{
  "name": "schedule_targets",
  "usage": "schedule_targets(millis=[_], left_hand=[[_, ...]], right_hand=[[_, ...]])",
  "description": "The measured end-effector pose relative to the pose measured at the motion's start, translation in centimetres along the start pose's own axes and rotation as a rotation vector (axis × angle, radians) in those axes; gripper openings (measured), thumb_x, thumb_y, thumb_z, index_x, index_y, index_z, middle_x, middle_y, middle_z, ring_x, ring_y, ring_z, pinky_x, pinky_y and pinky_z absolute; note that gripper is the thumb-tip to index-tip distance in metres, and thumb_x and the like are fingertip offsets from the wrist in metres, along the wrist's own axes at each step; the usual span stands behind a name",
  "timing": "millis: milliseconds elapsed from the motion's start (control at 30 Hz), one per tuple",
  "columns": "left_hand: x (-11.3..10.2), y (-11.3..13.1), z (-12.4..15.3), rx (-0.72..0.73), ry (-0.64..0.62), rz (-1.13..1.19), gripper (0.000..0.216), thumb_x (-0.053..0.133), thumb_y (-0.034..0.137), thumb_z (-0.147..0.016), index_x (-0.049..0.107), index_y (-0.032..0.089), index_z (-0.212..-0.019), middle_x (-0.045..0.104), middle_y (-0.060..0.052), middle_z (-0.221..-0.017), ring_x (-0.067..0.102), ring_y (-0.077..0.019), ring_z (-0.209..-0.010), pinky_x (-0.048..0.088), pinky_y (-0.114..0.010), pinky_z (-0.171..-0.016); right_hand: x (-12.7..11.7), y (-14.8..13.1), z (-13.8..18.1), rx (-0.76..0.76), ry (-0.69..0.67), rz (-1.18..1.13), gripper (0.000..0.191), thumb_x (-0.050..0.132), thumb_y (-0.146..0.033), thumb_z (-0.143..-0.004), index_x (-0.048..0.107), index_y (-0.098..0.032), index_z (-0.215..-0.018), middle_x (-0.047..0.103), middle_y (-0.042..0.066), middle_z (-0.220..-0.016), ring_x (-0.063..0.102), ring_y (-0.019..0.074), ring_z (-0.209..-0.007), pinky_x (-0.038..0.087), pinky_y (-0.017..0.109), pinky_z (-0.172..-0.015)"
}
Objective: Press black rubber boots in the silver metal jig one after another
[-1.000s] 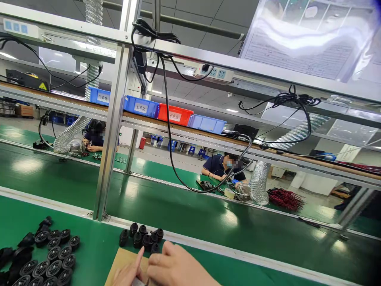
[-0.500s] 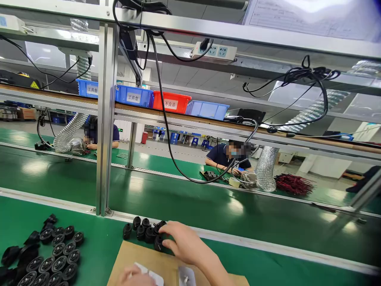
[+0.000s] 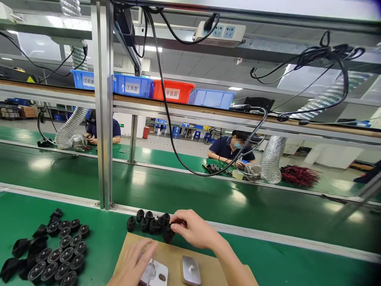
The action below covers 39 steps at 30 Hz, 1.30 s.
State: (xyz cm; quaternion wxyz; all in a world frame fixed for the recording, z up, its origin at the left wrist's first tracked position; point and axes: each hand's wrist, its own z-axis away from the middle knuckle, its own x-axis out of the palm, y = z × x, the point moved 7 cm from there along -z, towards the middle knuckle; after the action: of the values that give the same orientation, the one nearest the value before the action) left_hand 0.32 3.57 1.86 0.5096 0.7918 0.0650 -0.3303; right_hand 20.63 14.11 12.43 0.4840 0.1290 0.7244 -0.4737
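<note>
Right hand [image 3: 195, 229]: fingers pinched on one small black part [image 3: 168, 234] at the edge of the cluster of black parts [image 3: 149, 224].
Left hand [image 3: 134, 265]: fingers loosely spread, resting on a white fixture [image 3: 156, 274], seemingly touching it.
Nearby: metal block [image 3: 190, 270] on the cardboard sheet [image 3: 169, 254].

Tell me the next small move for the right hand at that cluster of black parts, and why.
Probably lift the black part clear of the cluster and bring it toward the white fixture: the right hand pinches it, while the left hand steadies that fixture on the cardboard.
</note>
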Motion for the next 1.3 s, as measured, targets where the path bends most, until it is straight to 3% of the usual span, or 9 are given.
schedule_targets(millis=[67,200,300,400,533,767,1133,1200,1300], left_hand=[[-0.3,-1.1,-0.1,-0.058,-0.023,-0.047,0.113,0.072,0.015,-0.080,0.015,0.044,-0.172,0.035,-0.008,-0.172,0.039,-0.0443,-0.154,0.034,-0.062,-0.129],[-0.1,-2.1,-0.2,-0.039,-0.047,0.051,0.117,0.065,0.013,-0.078,0.005,0.043,-0.173,0.049,-0.011,-0.152,0.053,-0.0387,-0.137,0.045,-0.058,-0.119],[0.2,-2.4,-0.3,-0.011,-0.017,0.159,0.109,0.065,0.018,-0.084,0.006,0.044,-0.172,0.057,-0.009,-0.134,0.060,-0.0330,-0.119,0.050,-0.053,-0.110],[-0.1,-2.8,-0.2,-0.058,0.062,0.237,0.096,0.062,0.027,-0.094,0.009,0.039,-0.173,0.059,-0.009,-0.131,0.062,-0.0299,-0.113,0.049,-0.050,-0.108],[-0.5,-3.0,0.2,-0.152,0.088,0.217,0.084,0.059,0.037,-0.102,0.015,0.037,-0.173,0.060,-0.010,-0.139,0.059,-0.0314,-0.124,0.040,-0.052,-0.119],[-0.6,-3.6,0.5,-0.210,0.085,0.194,0.080,0.059,0.039,-0.103,0.018,0.041,-0.172,0.055,-0.008,-0.157,0.050,-0.0342,-0.146,0.029,-0.058,-0.130],[-1.0,-3.4,0.4,-0.249,0.091,0.179,0.076,0.056,0.050,-0.105,0.022,0.039,-0.172,0.057,-0.008,-0.159,0.051,-0.0327,-0.148,0.032,-0.055,-0.131],[-1.0,-3.4,0.6,-0.258,0.089,0.178,0.076,0.055,0.054,-0.106,0.022,0.037,-0.172,0.057,-0.009,-0.159,0.051,-0.0326,-0.148,0.032,-0.054,-0.132],[-0.9,-3.5,0.5,-0.253,0.093,0.179,0.077,0.053,0.058,-0.106,0.024,0.035,-0.172,0.057,-0.010,-0.158,0.051,-0.0327,-0.147,0.033,-0.052,-0.131]], right_hand=[[-0.4,-0.1,0.3,0.006,-0.003,-0.026,0.018,0.060,-0.027,-0.099,0.078,-0.022,-0.098,0.073,0.001,-0.087,0.060,0.0162,-0.074,0.042,0.026,-0.064],[-0.5,-0.5,0.5,0.034,0.020,-0.031,0.017,0.066,-0.030,-0.095,0.075,-0.020,-0.084,0.070,-0.001,-0.075,0.057,0.0148,-0.068,0.037,0.026,-0.061],[-0.1,-1.5,0.5,0.025,0.044,-0.022,0.017,0.070,-0.028,-0.091,0.073,-0.020,-0.076,0.071,-0.001,-0.074,0.056,0.0139,-0.067,0.034,0.026,-0.061],[0.4,-2.8,0.4,-0.010,0.053,-0.030,0.017,0.072,-0.029,-0.091,0.074,-0.020,-0.077,0.072,-0.001,-0.075,0.056,0.0135,-0.068,0.033,0.027,-0.063],[1.4,-4.1,0.2,-0.081,0.069,-0.058,0.013,0.073,-0.028,-0.092,0.076,-0.021,-0.082,0.074,-0.001,-0.081,0.060,0.0136,-0.073,0.036,0.026,-0.067],[3.5,-4.9,-0.3,-0.132,0.041,-0.054,0.010,0.076,-0.027,-0.089,0.078,-0.022,-0.081,0.074,-0.001,-0.074,0.060,0.0138,-0.068,0.036,0.027,-0.066],[4.7,-4.5,-0.5,-0.070,-0.052,-0.031,0.018,0.069,-0.031,-0.094,0.080,-0.021,-0.083,0.078,0.001,-0.077,0.062,0.0151,-0.067,0.033,0.027,-0.061],[4.7,-4.2,-0.4,-0.066,-0.078,-0.026,0.020,0.067,-0.032,-0.096,0.082,-0.021,-0.088,0.077,0.002,-0.078,0.061,0.0158,-0.067,0.033,0.027,-0.061],[4.5,-4.3,-0.2,-0.071,-0.103,-0.036,0.028,0.077,-0.036,-0.089,0.081,-0.023,-0.114,0.078,0.003,-0.088,0.064,0.0174,-0.075,0.037,0.026,-0.065]])
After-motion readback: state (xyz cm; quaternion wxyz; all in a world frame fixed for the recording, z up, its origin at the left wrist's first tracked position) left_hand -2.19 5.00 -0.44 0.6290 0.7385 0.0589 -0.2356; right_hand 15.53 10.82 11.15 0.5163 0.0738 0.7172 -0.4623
